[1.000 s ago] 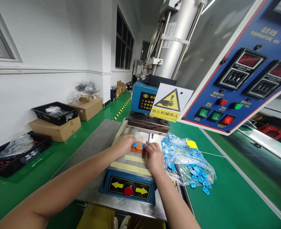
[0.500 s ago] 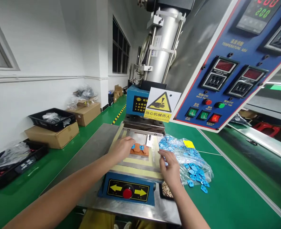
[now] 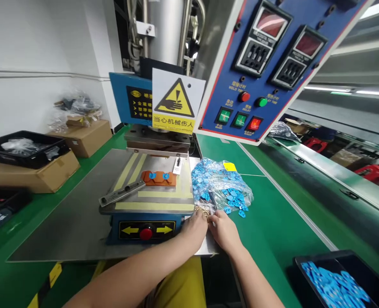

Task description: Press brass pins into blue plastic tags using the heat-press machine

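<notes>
1. Left hand [image 3: 194, 229] and right hand [image 3: 223, 229] meet over small gold parts [image 3: 202, 210] on the counter [image 3: 273, 222]; whether either pinches one cannot be told.
2. Clear bag of blue pieces [image 3: 219, 186] lies just beyond.

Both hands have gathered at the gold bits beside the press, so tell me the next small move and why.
Probably pinch up a few gold bits and carry them to the orange jig. Both the left hand and the right hand sit at that pile, and the jig already holds blue pieces. Whether either grip has closed on anything is unclear.
</notes>
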The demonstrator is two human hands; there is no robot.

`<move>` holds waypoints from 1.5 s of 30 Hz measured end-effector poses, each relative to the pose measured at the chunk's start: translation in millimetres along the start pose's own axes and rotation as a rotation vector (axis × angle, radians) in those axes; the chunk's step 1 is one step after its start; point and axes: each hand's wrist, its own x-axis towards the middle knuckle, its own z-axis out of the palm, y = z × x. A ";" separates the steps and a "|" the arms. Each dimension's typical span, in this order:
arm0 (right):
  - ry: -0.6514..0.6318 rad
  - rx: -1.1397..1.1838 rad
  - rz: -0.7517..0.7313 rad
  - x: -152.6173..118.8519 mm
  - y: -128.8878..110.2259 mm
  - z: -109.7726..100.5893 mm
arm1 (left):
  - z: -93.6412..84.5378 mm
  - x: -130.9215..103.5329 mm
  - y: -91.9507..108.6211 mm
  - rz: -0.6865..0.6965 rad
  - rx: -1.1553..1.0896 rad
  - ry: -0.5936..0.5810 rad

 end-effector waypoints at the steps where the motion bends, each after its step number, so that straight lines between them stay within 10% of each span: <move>1: 0.009 -0.025 -0.012 1.6 0.6 1.3 | 2.0 7.3 1.7 -0.028 0.009 -0.012; 11: 0.107 -0.074 -0.071 9.8 -0.1 14.2 | -0.1 21.1 -2.8 -0.072 -0.097 -0.045; 26: 0.124 0.186 0.021 8.2 7.1 11.3 | 33.3 -26.0 -25.6 0.297 -0.431 0.406; 45: 0.117 0.069 -0.090 15.5 -6.7 19.9 | -16.8 -90.9 -59.6 0.002 -1.353 0.536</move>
